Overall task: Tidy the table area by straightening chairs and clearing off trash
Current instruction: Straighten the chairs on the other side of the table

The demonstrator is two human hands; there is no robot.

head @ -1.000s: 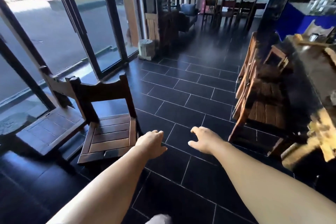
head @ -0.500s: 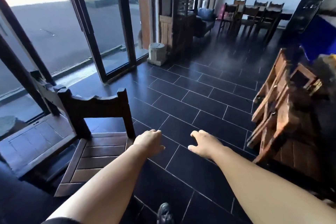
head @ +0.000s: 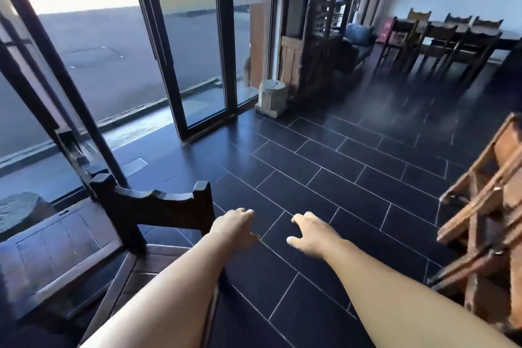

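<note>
Both arms reach forward over the dark tiled floor (head: 324, 167). The left hand (head: 233, 226) hangs mid-frame with fingers loosely curled, holding nothing, just beside the right post of a dark chair (head: 154, 209) at lower left — whether it touches the wood I cannot tell. The right hand (head: 310, 233) is near it, fingers relaxed and slightly spread, empty, over bare tile. At the right edge tilted wooden chairs (head: 485, 206) lean together. A stump (head: 271, 97) stands by the glass doors (head: 197, 45), and at upper right more chairs ring a far table (head: 452, 34).
</note>
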